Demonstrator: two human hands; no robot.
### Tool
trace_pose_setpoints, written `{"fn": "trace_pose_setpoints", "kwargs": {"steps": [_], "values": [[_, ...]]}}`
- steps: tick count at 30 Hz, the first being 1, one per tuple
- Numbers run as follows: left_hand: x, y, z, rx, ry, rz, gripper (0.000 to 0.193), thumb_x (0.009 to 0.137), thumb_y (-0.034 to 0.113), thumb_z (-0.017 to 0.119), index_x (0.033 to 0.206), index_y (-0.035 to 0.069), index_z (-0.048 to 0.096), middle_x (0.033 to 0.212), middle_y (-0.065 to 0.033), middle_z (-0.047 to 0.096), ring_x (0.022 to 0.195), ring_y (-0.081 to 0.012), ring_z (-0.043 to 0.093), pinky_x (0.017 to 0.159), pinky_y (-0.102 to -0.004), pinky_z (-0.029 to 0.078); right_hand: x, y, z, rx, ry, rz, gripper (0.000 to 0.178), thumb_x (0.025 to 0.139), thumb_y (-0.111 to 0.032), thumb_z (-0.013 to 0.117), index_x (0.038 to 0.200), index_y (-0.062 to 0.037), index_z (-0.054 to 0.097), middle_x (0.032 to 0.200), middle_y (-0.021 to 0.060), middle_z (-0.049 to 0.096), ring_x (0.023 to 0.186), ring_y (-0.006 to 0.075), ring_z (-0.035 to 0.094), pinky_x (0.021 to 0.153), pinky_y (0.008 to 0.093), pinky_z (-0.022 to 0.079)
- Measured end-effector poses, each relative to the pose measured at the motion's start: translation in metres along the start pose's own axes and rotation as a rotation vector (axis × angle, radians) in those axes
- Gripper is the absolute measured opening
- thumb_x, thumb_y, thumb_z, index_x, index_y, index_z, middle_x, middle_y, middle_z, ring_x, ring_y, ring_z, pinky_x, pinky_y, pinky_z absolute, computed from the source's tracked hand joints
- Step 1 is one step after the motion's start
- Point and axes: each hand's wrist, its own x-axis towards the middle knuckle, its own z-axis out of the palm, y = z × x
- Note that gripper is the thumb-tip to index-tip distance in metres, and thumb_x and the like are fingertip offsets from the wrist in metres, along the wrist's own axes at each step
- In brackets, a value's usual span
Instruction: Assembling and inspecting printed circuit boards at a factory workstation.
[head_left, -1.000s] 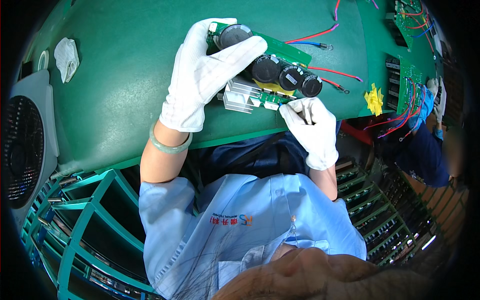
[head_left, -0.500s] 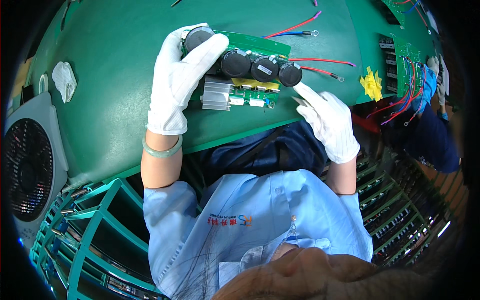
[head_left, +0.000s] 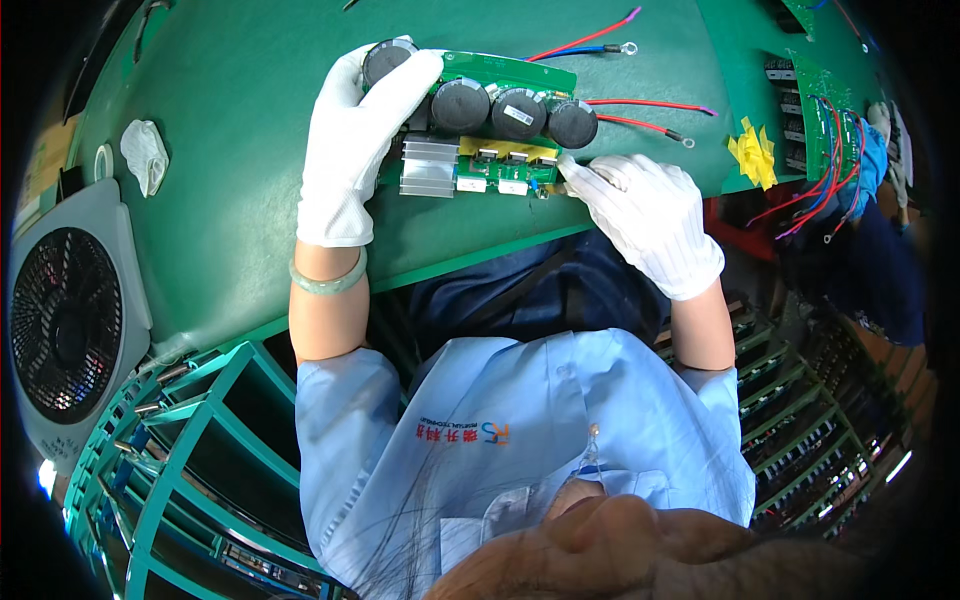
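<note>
My left hand (head_left: pixel 355 140), in a white glove, is closed on the left end of a green circuit board (head_left: pixel 510 68), with the thumb lying over the top. Large black round capacitors (head_left: pixel 461 106) stand in a row along the board. On its near side sit a finned silver heat sink (head_left: pixel 428 167), a yellow strip (head_left: pixel 480 146) and small white components (head_left: pixel 513 187). My right hand (head_left: pixel 645 205), also gloved, has its fingers pressed together at the board's near right corner. What those fingertips hold, if anything, is hidden. Red wires (head_left: pixel 650 105) and a blue wire (head_left: pixel 585 52) with end lugs run off to the right.
A crumpled white glove or cloth (head_left: pixel 145 157) lies at the left, by a grey fan (head_left: pixel 75 320). Yellow tape pieces (head_left: pixel 753 155) lie to the right. Beyond them, a co-worker's blue-gloved hand (head_left: pixel 872 160) is beside another wired board (head_left: pixel 815 95). Green racks (head_left: pixel 200 430) stand below the table.
My right hand has moved left and in to the board's near right corner, its fingers closing together. The board, still in my left hand, has shifted slightly up in view.
</note>
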Motion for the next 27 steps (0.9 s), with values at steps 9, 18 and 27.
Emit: {"fn": "trace_pose_setpoints", "kwargs": {"steps": [9, 18, 27], "values": [[0.004, -0.009, -0.004, -0.016, -0.015, 0.027, 0.067, 0.077, 0.037, 0.078, 0.123, -0.004, 0.051, 0.104, -0.0083, 0.059, 0.091, -0.0123, 0.059, 0.077, -0.0239, 0.050, -0.005, -0.005, 0.006, -0.010, 0.048, 0.110, 0.036, 0.078, -0.016, 0.065, 0.113, -0.0103, 0.062, 0.082, 0.0005, 0.057, 0.069, 0.0161, 0.057, 0.055, 0.0302, 0.043], [0.003, -0.013, -0.003, 0.073, 0.015, 0.020, 0.059, 0.090, 0.044, 0.061, 0.129, 0.001, 0.053, 0.110, -0.0057, 0.058, 0.095, -0.0109, 0.056, 0.082, -0.0233, 0.047, -0.003, -0.008, 0.005, 0.088, 0.099, 0.134, 0.031, 0.075, -0.014, 0.068, 0.106, -0.0107, 0.065, 0.088, 0.0038, 0.062, 0.076, 0.0204, 0.060, 0.061, 0.0315, 0.048], [0.005, -0.010, -0.005, -0.116, -0.015, -0.013, 0.065, 0.078, 0.030, 0.078, 0.124, -0.005, 0.048, 0.107, -0.0094, 0.060, 0.094, -0.0135, 0.060, 0.081, -0.0239, 0.050, 0.014, -0.020, 0.006, 1.192, 0.057, 0.439, 0.033, 0.085, -0.011, 0.065, 0.118, -0.0064, 0.063, 0.089, 0.0060, 0.067, 0.074, 0.0124, 0.062, 0.063, 0.0262, 0.050]]}}
